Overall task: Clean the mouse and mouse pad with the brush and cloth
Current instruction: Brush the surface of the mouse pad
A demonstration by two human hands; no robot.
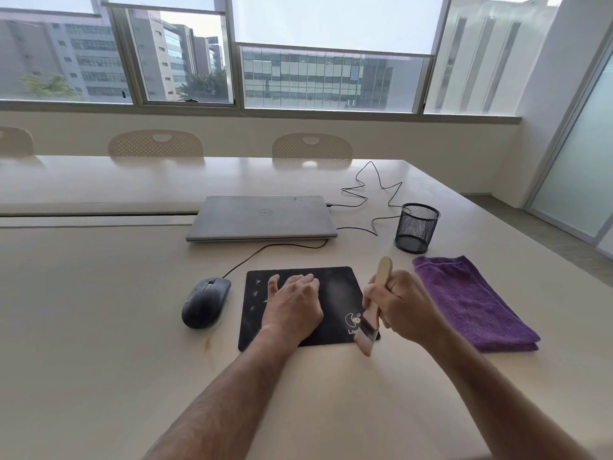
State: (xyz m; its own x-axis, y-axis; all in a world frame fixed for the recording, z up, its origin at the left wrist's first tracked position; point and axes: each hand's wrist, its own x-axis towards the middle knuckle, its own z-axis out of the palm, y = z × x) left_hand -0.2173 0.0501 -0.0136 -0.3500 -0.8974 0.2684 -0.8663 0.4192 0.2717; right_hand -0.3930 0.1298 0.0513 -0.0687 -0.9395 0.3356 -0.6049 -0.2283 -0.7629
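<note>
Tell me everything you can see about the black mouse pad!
The mouse pad is a thin, flat, black mat with rounded corners and a white logo near its right front corner. It looks dusty, with small pale smudges and flecks on its left part. It lies flat on the pale table, in front of the closed laptop, between the mouse and the purple cloth. The left hand presses on it, and the brush in the right hand sweeps its right front corner.

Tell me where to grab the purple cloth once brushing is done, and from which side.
Take the purple cloth at its near right corner, coming from above with the right hand. It lies folded flat, right of the mouse pad; the layered edges meet there, so pinching them should lift the stack together.
</note>
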